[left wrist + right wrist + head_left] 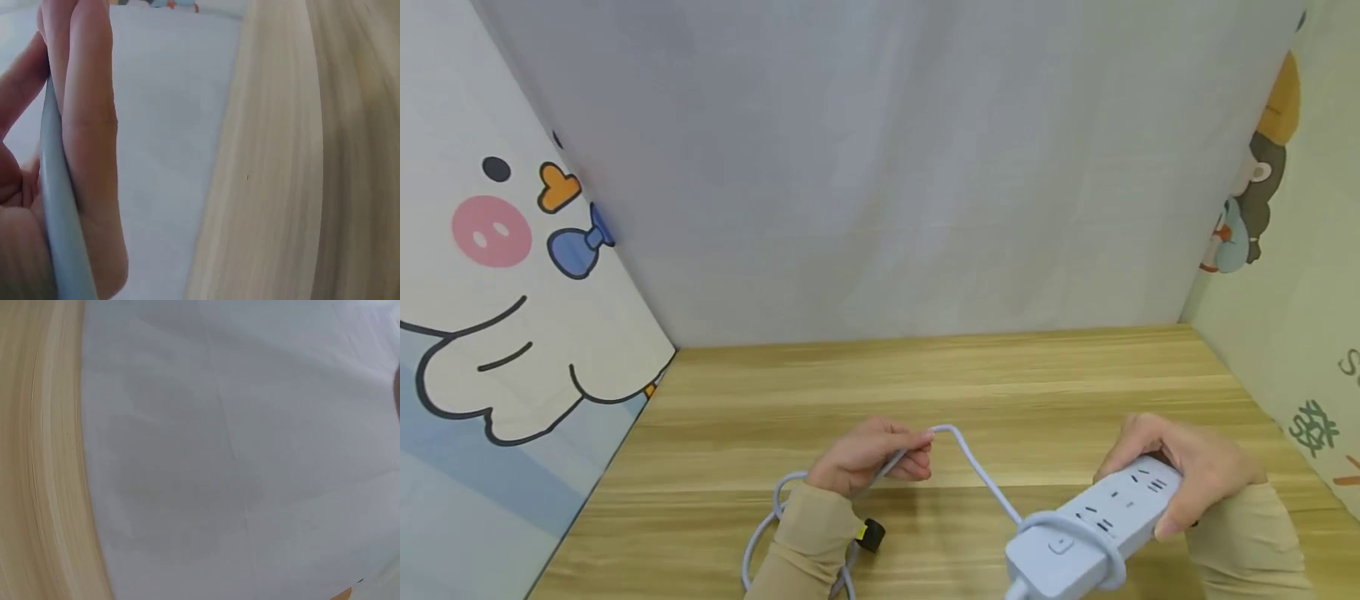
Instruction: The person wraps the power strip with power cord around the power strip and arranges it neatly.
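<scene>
My right hand (1187, 467) grips the far end of a white power strip (1093, 529), thumb along its near side, socket face turned up. The strip's cord (981, 471) loops round its near end, by the switch, and runs up to my left hand (876, 454). Thumb and fingertips of the left hand pinch that cord. In the left wrist view the cord (59, 200) passes along the palm and between the fingers. More cord (763, 533) lies in loose curves beside the left forearm. A black plug (871, 535) with a yellow label sits next to the left sleeve.
A wooden table (925, 367) lies under both hands. Behind it hangs a pale grey curtain (925, 167). Panels with printed cartoons stand at either side, a white duck (572, 333) at the left and a figure (1262, 192) at the right.
</scene>
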Motion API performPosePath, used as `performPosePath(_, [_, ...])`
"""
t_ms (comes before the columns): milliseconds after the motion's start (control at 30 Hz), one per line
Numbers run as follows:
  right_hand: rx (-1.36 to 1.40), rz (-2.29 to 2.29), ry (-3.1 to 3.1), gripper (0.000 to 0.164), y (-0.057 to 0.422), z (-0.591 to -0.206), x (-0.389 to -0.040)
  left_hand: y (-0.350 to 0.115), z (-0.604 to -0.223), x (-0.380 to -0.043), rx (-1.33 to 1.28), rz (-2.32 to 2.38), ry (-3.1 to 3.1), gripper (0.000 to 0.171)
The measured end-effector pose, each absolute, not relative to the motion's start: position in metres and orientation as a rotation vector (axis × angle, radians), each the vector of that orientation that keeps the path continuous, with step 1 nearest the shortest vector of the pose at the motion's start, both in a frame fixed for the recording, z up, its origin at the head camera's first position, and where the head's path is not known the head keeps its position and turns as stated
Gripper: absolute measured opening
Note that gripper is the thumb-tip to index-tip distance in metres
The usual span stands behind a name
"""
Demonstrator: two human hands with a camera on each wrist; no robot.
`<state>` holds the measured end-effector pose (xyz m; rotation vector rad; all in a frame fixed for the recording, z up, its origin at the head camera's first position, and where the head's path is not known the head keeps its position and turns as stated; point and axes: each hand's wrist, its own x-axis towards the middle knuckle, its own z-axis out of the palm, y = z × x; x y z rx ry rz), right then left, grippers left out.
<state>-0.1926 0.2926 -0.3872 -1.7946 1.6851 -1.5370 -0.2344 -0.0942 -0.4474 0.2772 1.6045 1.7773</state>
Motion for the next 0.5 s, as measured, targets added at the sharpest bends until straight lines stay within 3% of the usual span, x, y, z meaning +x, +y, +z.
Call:
performPosePath(167, [-1.676,-1.340,1.848,0.062,0.304,-0.387,-0.188,-0.096,-0.446,-0.238,0.198,1.893,1.409,0.029])
performPosePath(500, [-0.957,-1.066,2.215,0.020,0.263,-0.368,-0.172,-0.090,-0.428,-0.234,0.055,2.128,1.228,0.029])
